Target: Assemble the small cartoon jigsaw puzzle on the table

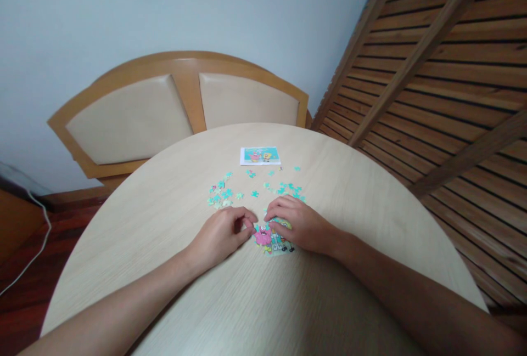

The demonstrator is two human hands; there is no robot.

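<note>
A partly joined jigsaw puzzle lies flat on the table, showing a pink cartoon figure beside a yellow one. My left hand is at its left edge, thumb and forefinger brought together in a pinch; whatever sits between the tips is too small to make out. Over the puzzle's upper right part rests my right hand, its fingers bent and its thumb on the picture, hiding that corner. Loose teal jigsaw pieces are scattered just beyond both hands, with a cluster on the left and another on the right.
A picture card with the same cartoon figures lies behind the loose pieces. The round wooden table has a padded bench back behind it. A slatted wooden screen rises on the right. A white cable hangs at far left.
</note>
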